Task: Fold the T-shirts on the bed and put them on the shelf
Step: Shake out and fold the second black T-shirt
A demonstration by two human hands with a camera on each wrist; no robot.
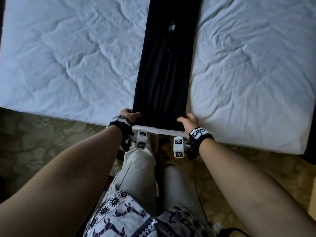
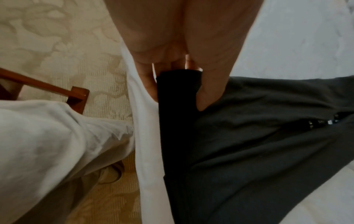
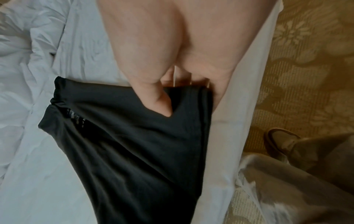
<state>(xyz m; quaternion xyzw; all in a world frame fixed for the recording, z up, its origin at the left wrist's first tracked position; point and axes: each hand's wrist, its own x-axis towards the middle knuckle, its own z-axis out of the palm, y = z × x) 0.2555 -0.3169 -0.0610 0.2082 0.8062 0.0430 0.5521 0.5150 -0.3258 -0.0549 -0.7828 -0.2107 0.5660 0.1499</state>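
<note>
Head view looks down on two bare forearms reaching to the near edge of the bed (image 1: 68, 57). The left hand (image 1: 129, 115) pinches one near corner of a black T-shirt (image 1: 164, 74), thumb on top and fingers tucked beneath the hem; the right hand (image 1: 189, 121) pinches the other near corner the same way. The hands sit apart, one at each side of the shirt. Each wrist carries a black strap with white marker blocks.

The left wrist view shows the thumb (image 2: 212, 84) pressed on the dark cloth and the fingers (image 2: 148, 81) under its folded edge; the right wrist view shows the same grip mirrored, thumb (image 3: 157, 97) on top.

The T-shirt is folded lengthwise into a long narrow strip. It lies flat on the bed, running straight away from the person, with a small pale label near its far end.

Around it the bed is covered in a white, wrinkled sheet (image 1: 256, 74), whose edge hangs just over the side. Below lies a patterned beige carpet (image 1: 42, 142). The person stands close against the bed in pale trousers (image 1: 140, 168), a shoe (image 3: 279, 141) on the carpet. A reddish wooden piece of furniture (image 2: 76, 97) stands by the left leg.
</note>
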